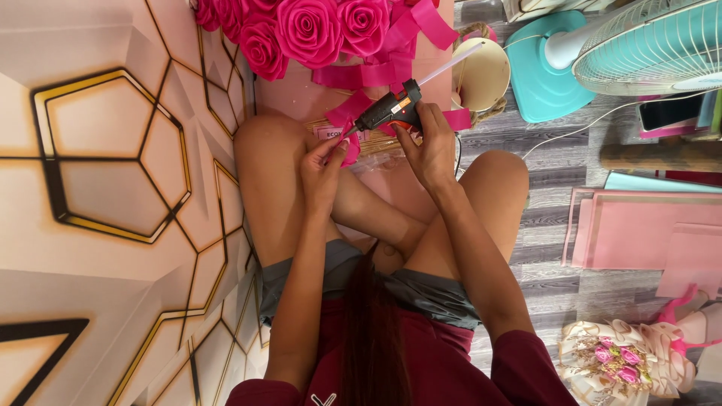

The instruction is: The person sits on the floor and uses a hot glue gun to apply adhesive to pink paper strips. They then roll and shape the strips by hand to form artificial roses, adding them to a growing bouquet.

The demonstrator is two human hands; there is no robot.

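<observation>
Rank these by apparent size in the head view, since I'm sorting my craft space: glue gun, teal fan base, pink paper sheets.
1. pink paper sheets
2. teal fan base
3. glue gun, held in the right hand
Camera nearness may skew this.

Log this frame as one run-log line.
right hand: grips glue gun | left hand: pinches pink ribbon piece at nozzle | pink roses ahead
</observation>
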